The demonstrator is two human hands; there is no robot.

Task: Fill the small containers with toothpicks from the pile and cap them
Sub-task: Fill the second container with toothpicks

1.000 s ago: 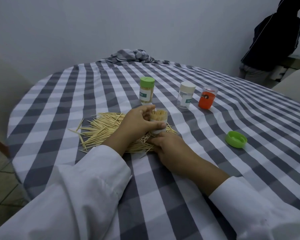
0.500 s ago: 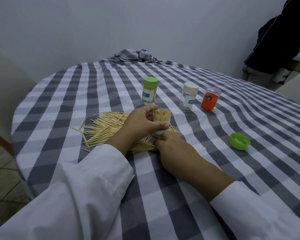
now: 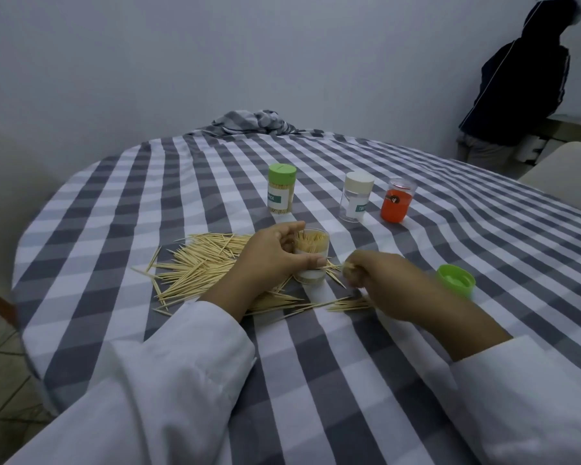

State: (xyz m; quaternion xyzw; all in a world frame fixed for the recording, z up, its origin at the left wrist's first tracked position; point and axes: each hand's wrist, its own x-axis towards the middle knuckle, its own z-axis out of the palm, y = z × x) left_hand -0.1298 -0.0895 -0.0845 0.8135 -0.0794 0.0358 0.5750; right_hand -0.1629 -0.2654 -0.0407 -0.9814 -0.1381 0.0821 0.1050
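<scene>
The light is dim, cool and even, with a bluish-grey cast over the wall and the checked cloth on the surface. No lamp or window shows; the source seems to be overhead and diffuse, since shadows are faint and soft, only a slight darkening under the forearms. No glare or hot highlights appear; even the white sleeves read grey. Wide-angle distortion bows the cloth's stripes and bulges the surface edge toward the frame borders. The right hand is smeared by motion blur, its fingers indistinct. The standing person at top right is soft and streaked. Fine detail is mildly noisy.
</scene>
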